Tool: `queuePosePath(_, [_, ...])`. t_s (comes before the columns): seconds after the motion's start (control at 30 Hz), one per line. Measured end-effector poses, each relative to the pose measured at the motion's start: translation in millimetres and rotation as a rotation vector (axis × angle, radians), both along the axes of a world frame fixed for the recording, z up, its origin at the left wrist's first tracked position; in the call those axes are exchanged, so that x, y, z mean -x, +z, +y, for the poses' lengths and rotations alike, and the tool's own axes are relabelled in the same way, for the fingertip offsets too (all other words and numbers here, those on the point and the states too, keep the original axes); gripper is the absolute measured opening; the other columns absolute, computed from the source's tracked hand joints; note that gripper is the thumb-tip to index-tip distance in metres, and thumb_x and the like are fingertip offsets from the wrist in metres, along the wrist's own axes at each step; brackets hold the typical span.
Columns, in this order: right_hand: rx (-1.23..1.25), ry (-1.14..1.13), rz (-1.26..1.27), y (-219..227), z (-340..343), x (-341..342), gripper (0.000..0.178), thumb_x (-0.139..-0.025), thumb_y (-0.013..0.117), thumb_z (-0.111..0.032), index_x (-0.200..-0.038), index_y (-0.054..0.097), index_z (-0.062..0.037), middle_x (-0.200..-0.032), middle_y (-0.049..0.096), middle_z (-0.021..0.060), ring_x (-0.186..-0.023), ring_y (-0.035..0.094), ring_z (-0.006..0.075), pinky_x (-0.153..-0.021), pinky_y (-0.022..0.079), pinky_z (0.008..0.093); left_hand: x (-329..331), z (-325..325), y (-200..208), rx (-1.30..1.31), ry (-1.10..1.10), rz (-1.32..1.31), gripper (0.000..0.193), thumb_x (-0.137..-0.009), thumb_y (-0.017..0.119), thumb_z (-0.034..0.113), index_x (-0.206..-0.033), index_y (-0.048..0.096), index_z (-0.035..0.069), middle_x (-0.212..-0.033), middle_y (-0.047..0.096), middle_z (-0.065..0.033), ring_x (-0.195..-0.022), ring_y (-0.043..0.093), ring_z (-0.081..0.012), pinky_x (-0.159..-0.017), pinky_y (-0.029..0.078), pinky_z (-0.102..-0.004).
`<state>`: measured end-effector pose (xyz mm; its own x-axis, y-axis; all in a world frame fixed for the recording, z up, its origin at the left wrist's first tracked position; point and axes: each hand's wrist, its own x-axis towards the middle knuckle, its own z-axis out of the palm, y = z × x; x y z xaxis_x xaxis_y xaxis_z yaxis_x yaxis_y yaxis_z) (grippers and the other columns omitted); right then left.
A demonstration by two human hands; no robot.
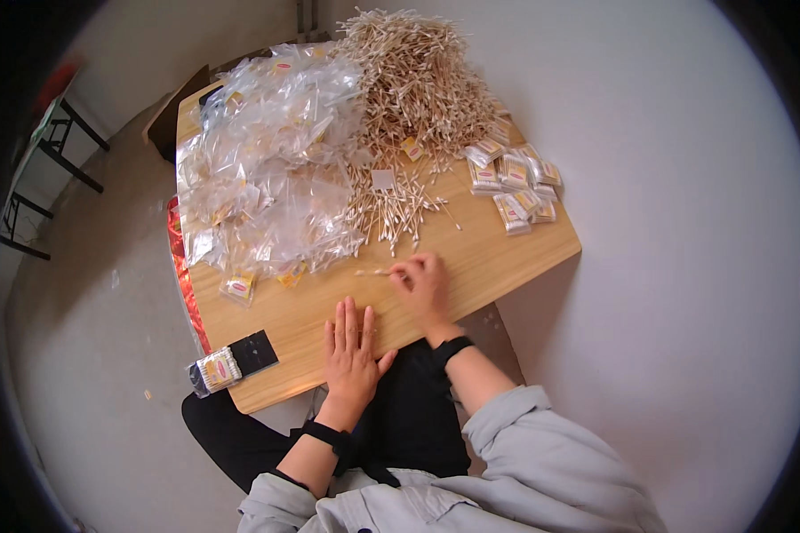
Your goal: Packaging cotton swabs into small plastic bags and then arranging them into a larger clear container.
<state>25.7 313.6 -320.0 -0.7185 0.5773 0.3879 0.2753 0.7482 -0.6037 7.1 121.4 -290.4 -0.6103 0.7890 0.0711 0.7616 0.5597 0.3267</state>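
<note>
Pale walls [631,107] and a grey floor [107,302] surround the wood-topped counter [480,240]. Taking the swab heap [418,89] as landmark, we locate the clear bag pile [276,169] directly to its left, presumably set apart so that film and sticks do not mix. We find the loose swab spread [400,209] on its near side, thinner and likely easier to pick from. Filled packets [511,178] are grouped to its near right, seemingly out of the hands' way. Well toward us from the heap, our left hand [351,360] lies flat, fingers extended, gripping nothing that we can see, perhaps as a brace. Our right hand [425,286], nearer the heap, is curled inward. Farther to the heap's near left, a black plate [258,351] adjoins a single packet [217,369]. Smallest, a few cotton swabs [371,273] lie crosswise on the heap's near side; the right grip is nearly closed at their end, but we cannot tell whether it pinches them.
</note>
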Motion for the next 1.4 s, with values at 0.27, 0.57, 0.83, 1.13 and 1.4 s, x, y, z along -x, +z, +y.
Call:
queuePosePath(0.27, [0.408, 0.102, 0.139, 9, -36, 6, 0.019, -0.082, 0.068, -0.011, -0.1, 0.065, -0.0078, -0.098, 0.056, 0.0109, -0.09, 0.057, 0.0293, -0.077, 0.048, 0.0401, 2, -5, 4, 0.083, 0.054, -0.051, 0.107, -0.071, 0.076, 0.043, -0.151, 0.023, -0.002, -0.159, 0.019, -0.0194, -0.149, 0.015, -0.0331, -0.12, 0.009, -0.0501])
queuePosePath(0.57, [0.198, -0.18, -0.131, 11, 25, 50, 0.02, -0.082, 0.07, -0.015, -0.097, 0.06, -0.0079, -0.096, 0.059, 0.0122, -0.087, 0.061, 0.0319, -0.072, 0.05, 0.0427, 0, -7, -1, 0.047, 0.015, -0.003, 0.106, -0.07, 0.078, 0.04, -0.151, 0.023, 0.0, -0.16, 0.02, -0.0173, -0.149, 0.016, -0.0306, -0.12, 0.01, -0.0503])
queuePosePath(0.83, [0.327, -0.12, -0.203, 25, 12, 12, 0.011, -0.082, 0.068, -0.013, -0.091, 0.064, -0.0094, -0.085, 0.061, 0.0095, -0.08, 0.062, 0.0298, -0.07, 0.05, 0.0415, 2, -20, 3, 0.041, 0.016, -0.033, 0.104, -0.071, 0.077, 0.039, -0.151, 0.024, 0.0, -0.16, 0.021, -0.0176, -0.149, 0.017, -0.0311, -0.12, 0.011, -0.0502])
queuePosePath(1.13, [0.301, 0.065, -0.111, 21, -15, 16, 0.015, -0.082, 0.071, -0.019, -0.092, 0.067, -0.009, -0.085, 0.061, 0.0092, -0.082, 0.061, 0.028, -0.073, 0.05, 0.0407, 2, -17, 0, 0.031, 0.017, -0.018, 0.103, -0.07, 0.077, 0.039, -0.151, 0.025, 0.002, -0.16, 0.022, -0.016, -0.149, 0.018, -0.0294, -0.12, 0.012, -0.0498])
queuePosePath(1.4, [-0.011, 0.191, -0.098, 35, -35, 23, 0.024, -0.078, 0.075, -0.02, -0.097, 0.064, -0.0099, -0.094, 0.058, 0.0087, -0.093, 0.059, 0.0289, -0.082, 0.048, 0.042, 1, -19, 3, 0.028, 0.022, -0.022, 0.103, -0.068, 0.078, 0.036, -0.151, 0.027, 0.003, -0.16, 0.022, -0.0155, -0.149, 0.018, -0.029, -0.12, 0.011, -0.0494])
